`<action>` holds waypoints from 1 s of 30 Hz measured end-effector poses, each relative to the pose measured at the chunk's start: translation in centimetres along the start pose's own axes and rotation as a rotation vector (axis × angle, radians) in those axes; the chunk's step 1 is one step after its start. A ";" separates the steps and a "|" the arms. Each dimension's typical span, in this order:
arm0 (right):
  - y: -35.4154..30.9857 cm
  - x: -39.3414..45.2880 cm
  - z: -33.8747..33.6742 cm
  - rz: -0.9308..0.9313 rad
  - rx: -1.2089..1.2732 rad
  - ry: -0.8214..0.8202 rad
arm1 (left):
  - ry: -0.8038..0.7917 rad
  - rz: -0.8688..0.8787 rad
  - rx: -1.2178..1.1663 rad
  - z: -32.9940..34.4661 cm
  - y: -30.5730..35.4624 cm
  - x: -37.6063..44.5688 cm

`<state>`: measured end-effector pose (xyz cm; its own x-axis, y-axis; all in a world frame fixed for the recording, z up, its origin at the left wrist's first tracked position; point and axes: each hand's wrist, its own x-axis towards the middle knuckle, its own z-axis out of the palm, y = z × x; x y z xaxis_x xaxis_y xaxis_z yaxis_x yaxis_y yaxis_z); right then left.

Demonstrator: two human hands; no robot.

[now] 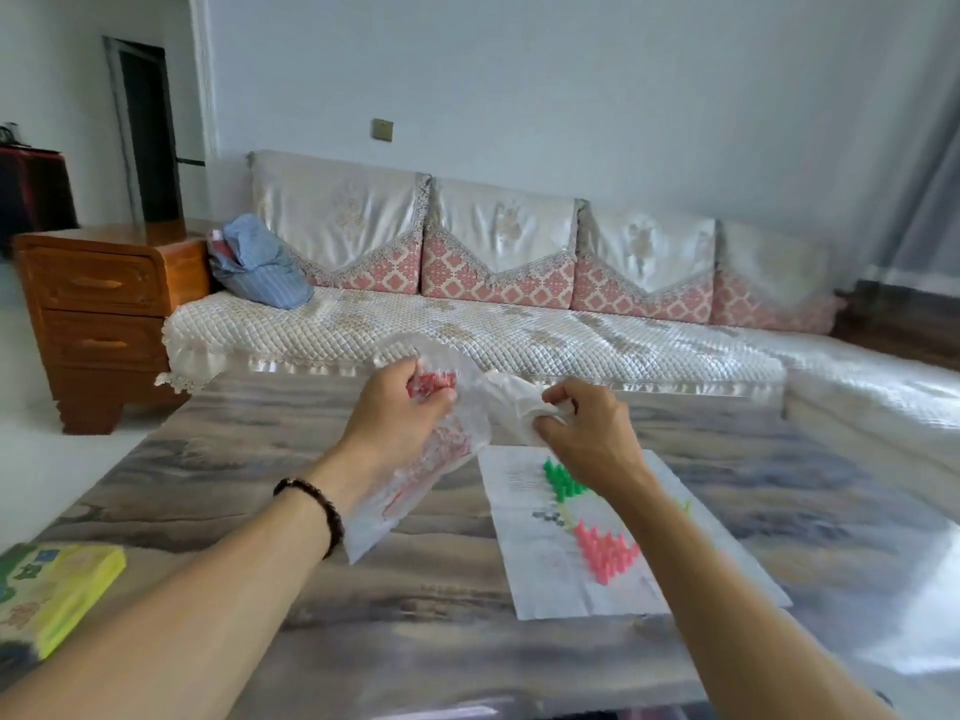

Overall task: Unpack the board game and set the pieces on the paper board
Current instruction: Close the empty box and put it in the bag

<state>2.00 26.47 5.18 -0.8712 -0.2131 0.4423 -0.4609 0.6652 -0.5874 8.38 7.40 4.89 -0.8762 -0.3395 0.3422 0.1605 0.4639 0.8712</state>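
Note:
A white paper board (524, 532) lies on the marbled table (218, 475), right of centre. Several green pieces (563, 483) stand on its far part and several pink pieces (605, 550) nearer me; my right forearm hides part of the board. Above the table, my left hand (397, 407) grips a clear plastic bag (426, 475) with red pieces (434, 384) bunched at its top; the bag hangs down toward me. My right hand (584, 423) pinches a crumpled white part of the wrapping (511, 400) beside it.
The yellow-green game box (54, 584) lies at the table's near left edge. A long quilted sofa (467, 324) runs behind the table, with a blue cloth bundle (257, 262) on its left end. A wooden drawer cabinet (98, 314) stands at the left.

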 end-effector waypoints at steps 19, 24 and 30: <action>27.7 -35.6 -27.1 0.882 -0.052 0.472 | -0.883 -0.413 -0.673 42.6 12.9 -25.7; 34.9 -41.2 -26.4 1.074 0.042 0.526 | -0.890 -0.798 -0.843 51.7 9.6 -29.8; 41.9 -43.8 -23.1 1.235 0.031 0.487 | -0.942 -0.743 -0.321 59.2 2.8 -34.3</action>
<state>24.75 80.17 -23.14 -0.5720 0.7962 -0.1970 0.5751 0.2181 -0.7885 11.99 68.84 -25.23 -0.7662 0.3466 -0.5411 -0.5265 0.1444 0.8379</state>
